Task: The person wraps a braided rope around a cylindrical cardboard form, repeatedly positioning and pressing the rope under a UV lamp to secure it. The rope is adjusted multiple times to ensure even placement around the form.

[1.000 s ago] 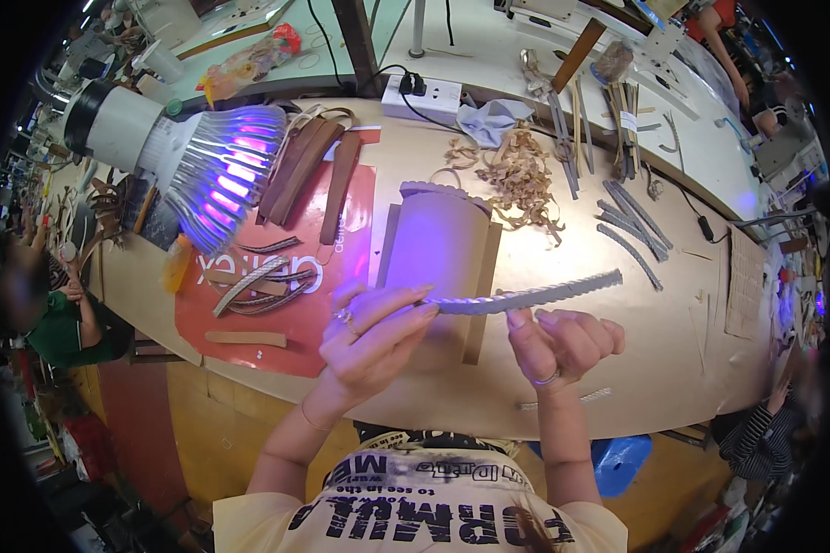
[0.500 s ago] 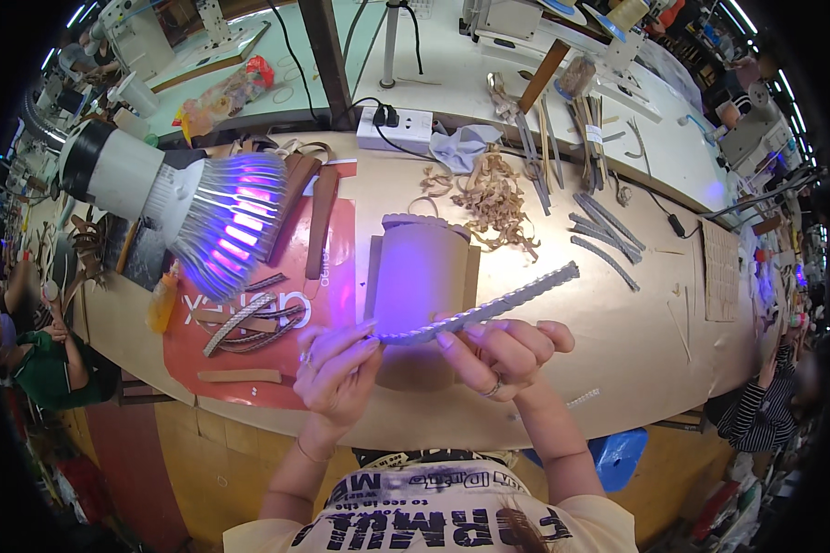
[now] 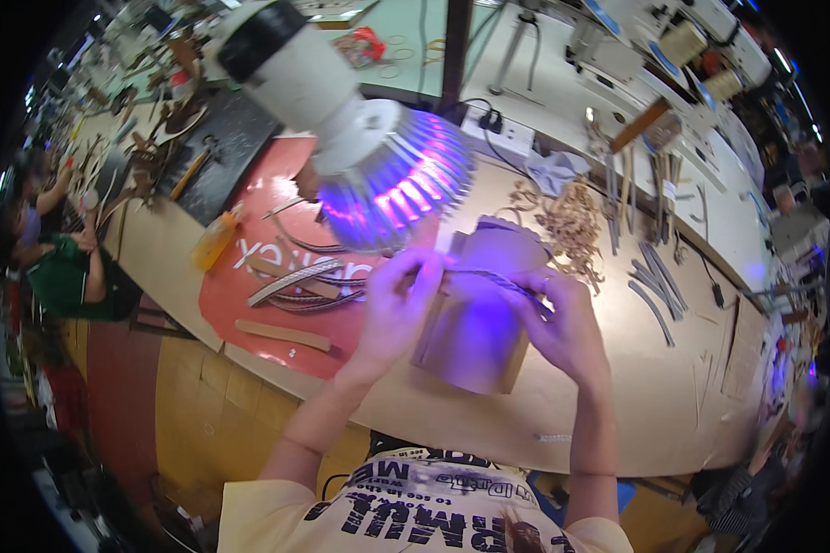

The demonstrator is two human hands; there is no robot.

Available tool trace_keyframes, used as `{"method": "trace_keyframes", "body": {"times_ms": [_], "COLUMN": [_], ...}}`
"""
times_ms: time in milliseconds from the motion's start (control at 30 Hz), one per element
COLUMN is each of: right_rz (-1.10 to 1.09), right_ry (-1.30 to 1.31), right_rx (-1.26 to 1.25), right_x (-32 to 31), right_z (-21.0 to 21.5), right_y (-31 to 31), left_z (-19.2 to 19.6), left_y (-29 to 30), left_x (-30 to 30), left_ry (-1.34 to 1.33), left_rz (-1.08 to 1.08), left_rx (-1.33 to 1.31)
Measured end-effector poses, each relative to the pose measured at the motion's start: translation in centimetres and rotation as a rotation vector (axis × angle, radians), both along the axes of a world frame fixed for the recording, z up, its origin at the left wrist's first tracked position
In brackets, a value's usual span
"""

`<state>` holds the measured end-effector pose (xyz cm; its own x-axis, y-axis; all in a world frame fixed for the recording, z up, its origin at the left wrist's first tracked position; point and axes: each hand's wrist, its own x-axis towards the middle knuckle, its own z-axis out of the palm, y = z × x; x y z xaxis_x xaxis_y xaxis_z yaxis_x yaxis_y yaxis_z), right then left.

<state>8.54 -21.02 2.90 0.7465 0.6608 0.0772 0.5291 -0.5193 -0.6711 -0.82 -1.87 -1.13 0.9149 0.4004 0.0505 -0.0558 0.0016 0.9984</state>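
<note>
Both hands are shifting since the earlier frame: the left hand [image 3: 404,300] and right hand [image 3: 563,318] are now bringing the braided strip [image 3: 484,273] farther from the near edge of the tabletop [image 3: 618,396], up toward the lamp [image 3: 392,189]. Left fingers are pinching the strip at its left end; right fingers are gripping it farther along, with a short tail showing beneath the palm. Between them the strip is bowing slightly and hanging over the tan curved block [image 3: 480,355], which is sitting near the middle of the tabletop. Lamp is glowing violet (its light is also colouring the block and the fingers).

Toward the left end of the tabletop, a red sheet [image 3: 226,300] is spreading almost to the near edge. It is carrying a cluster of braided strips [image 3: 309,275] and, nearer that edge, a flat tan strip [image 3: 281,335]. An orange bottle [image 3: 217,241] is resting by its left side. Toward the far edge, curled shavings [image 3: 572,230] are lying in a heap beside a pale cloth [image 3: 555,171]. Several grey strips [image 3: 659,281] are lying toward the right edge.
</note>
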Motion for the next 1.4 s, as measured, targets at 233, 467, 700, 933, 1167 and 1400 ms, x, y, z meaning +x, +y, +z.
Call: {"method": "trace_keyframes", "body": {"times_ms": [233, 467, 700, 933, 1167, 1400], "right_rz": [-0.064, 0.002, 0.125, 0.303, 0.506, 0.169], "right_ry": [0.685, 0.641, 0.844, 1.106, 0.962, 0.858], "right_rx": [0.185, 0.239, 0.225, 0.232, 0.107, 0.222], "right_x": [1.7, 2.2, 3.3, 5.3, 5.7, 4.3], "right_z": [1.4, 1.2, 1.3, 0.5, 0.4, 1.9], "right_y": [1.0, 3.6, 4.8, 4.6, 7.3, 7.1], "left_z": [-0.8, -3.4, -3.2, -3.8, -2.8, -1.8], "left_y": [0.4, 1.5, 3.2, 6.2, 9.4, 5.7], "left_x": [2.7, 3.2, 2.9, 4.0, 4.0, 2.2], "left_ry": [-0.1, -0.16, -0.27, -0.046, -0.377, -0.156], "left_rz": [-0.114, 0.046, 0.173, 0.408, 0.125, 0.085], "left_rx": [-0.418, -0.087, -0.433, 0.065, -0.394, -0.366]}}
